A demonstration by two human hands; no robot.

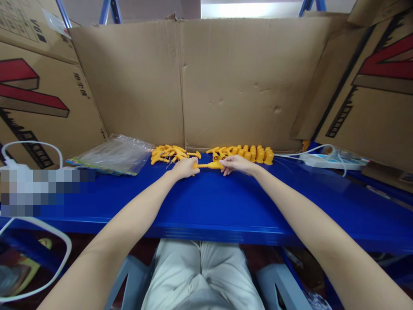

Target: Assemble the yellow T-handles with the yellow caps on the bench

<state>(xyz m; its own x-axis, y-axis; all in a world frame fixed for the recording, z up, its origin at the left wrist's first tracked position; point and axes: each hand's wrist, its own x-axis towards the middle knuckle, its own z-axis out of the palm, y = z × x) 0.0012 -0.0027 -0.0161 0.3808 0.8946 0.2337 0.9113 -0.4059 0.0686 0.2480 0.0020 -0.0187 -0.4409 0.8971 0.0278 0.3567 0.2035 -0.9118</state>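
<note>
Between my two hands a slim yellow plastic piece with a ribbed neck (206, 165) lies level, just above or on the blue table. My left hand (186, 168) is closed round its left end. The fingers of my right hand (237, 164) pinch its right end. Behind my left hand is a pile of yellow branched plastic pieces (166, 154) with small dark chains among them. Beyond my right hand stand rows of yellow cup-like pieces (258, 153), and several longer yellow parts (219, 151) lie beside them. My fingers hide both ends of the held piece.
The blue table (206, 202) is walled by a tall cardboard sheet (241, 86) and printed boxes at both sides. Clear plastic bags (112, 153) lie at the left. A white power strip (332, 161) with cables sits at the right. A white cable (69, 245) loops over the left edge.
</note>
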